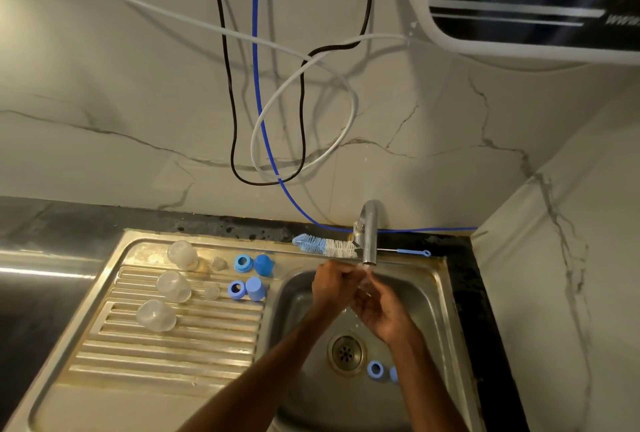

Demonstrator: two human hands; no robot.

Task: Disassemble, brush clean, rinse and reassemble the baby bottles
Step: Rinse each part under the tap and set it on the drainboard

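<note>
Stainless steel sink unit, with the tap as our reference. Left of the tap, the ribbed drainboard carries the dismantled parts, so that they drain apart from the wet basin beneath the tap. The hands, left hand and right hand, meet directly under the tap's spout, fingers curled toward each other. We cannot tell whether they enclose a small part.

Three clear bottle bodies lie farthest left of the tap. The bottle brush rests just behind the tap, within reach. Two blue caps and two blue rings stand nearer the tap, and two clear teats sit left of them. A third ring lies in the basin on our side of the tap, probably awaiting its rinse.
</note>
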